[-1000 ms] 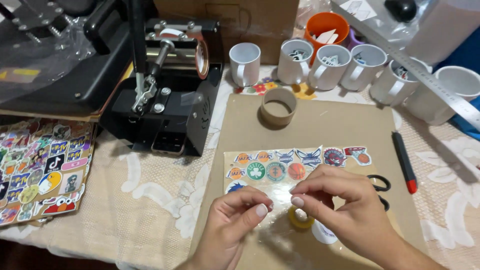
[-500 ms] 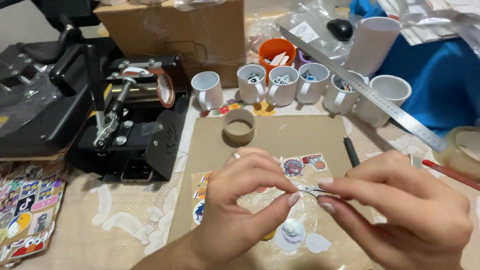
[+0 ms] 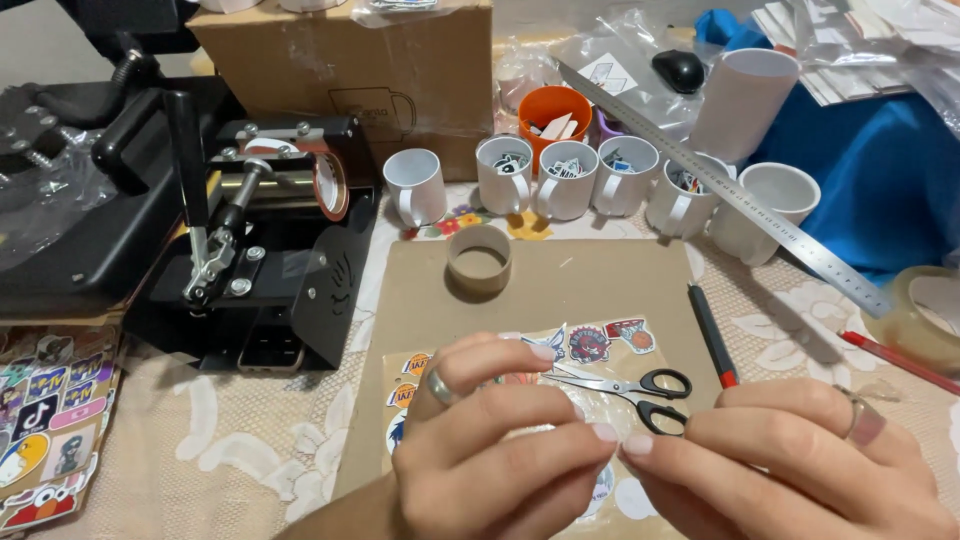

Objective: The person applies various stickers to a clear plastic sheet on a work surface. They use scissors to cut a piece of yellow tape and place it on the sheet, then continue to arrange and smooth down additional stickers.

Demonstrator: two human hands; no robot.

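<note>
At the far left edge a sticker sheet lies on the tablecloth, and above it, in the upper left of the frame, stands a black mug press. Low in the middle the left hand and the right hand meet fingertip to fingertip, pinched together on something too small to make out. Just above that pinch lie the scissors, blades closed, resting on a clear sheet of stickers on the brown mat. A cardboard tape ring sits higher on the mat. Along the top centre runs a row of white mugs; several hold small cut-outs, the leftmost looks empty. An orange cup behind them holds paper scraps. A red and black pen lies right of the scissors, a steel ruler slants to the right
</note>
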